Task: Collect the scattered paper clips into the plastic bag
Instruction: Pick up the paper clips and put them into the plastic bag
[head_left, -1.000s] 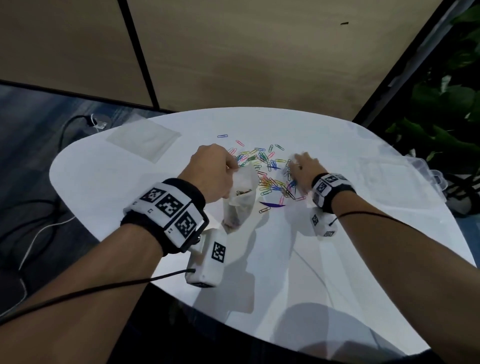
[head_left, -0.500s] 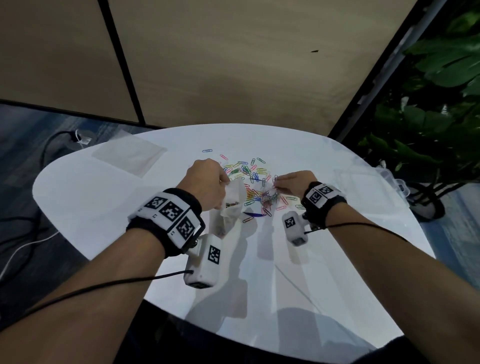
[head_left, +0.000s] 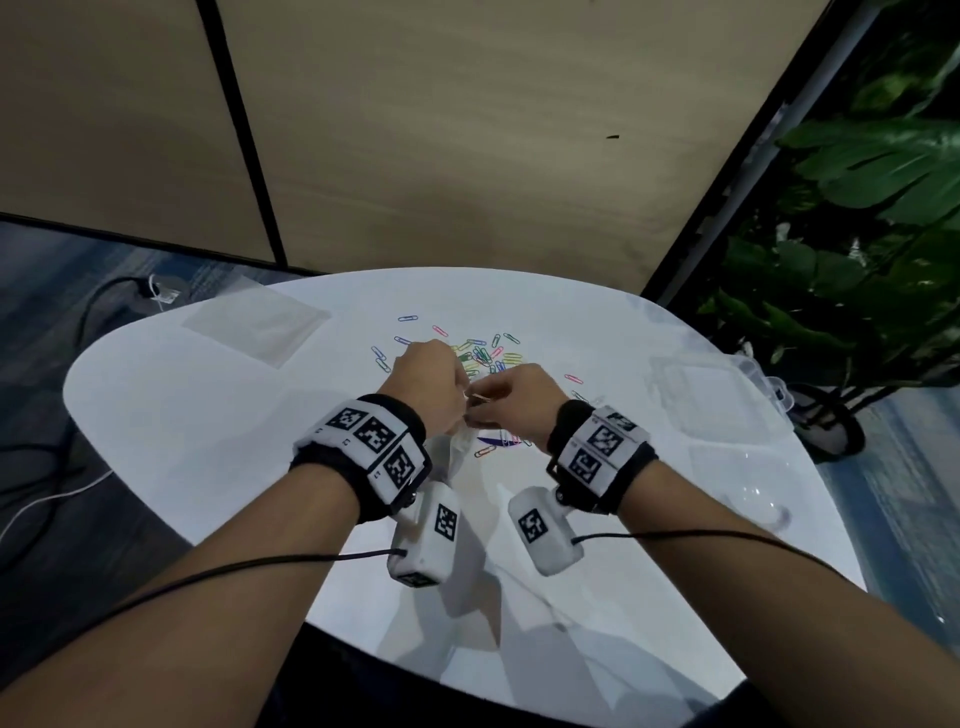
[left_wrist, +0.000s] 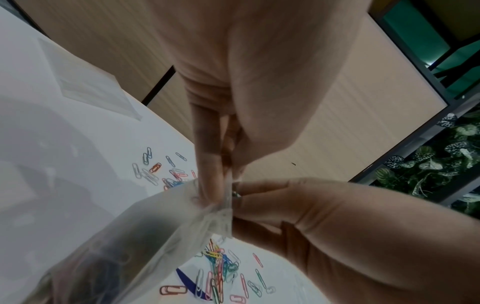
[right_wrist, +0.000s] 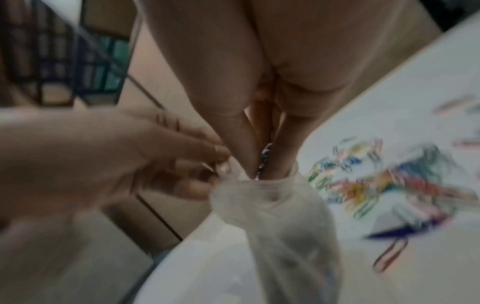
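Note:
Colourful paper clips (head_left: 483, 353) lie scattered mid-table on the white table (head_left: 208, 441). My left hand (head_left: 447, 387) pinches the rim of the clear plastic bag (head_left: 454, 447), which hangs down to the table with clips inside. In the left wrist view the left fingers (left_wrist: 210, 185) hold the bag (left_wrist: 130, 236) at its mouth. My right hand (head_left: 498, 397) sits right against the left one. In the blurred right wrist view its fingertips (right_wrist: 249, 156) pinch a few paper clips (right_wrist: 265, 158) at the bag's mouth (right_wrist: 259, 185). More clips (left_wrist: 218, 267) lie below the hands.
A flat spare plastic bag (head_left: 260, 325) lies at the table's back left. Clear plastic containers (head_left: 711, 400) stand at the right edge, with a leafy plant (head_left: 857, 260) beyond. Cables (head_left: 52, 467) run on the floor to the left. A blue mark (head_left: 493, 441) shows beside the bag.
My right hand left the clip pile and came left to the bag's mouth with clips pinched in it. The left hand kept hold of the bag.

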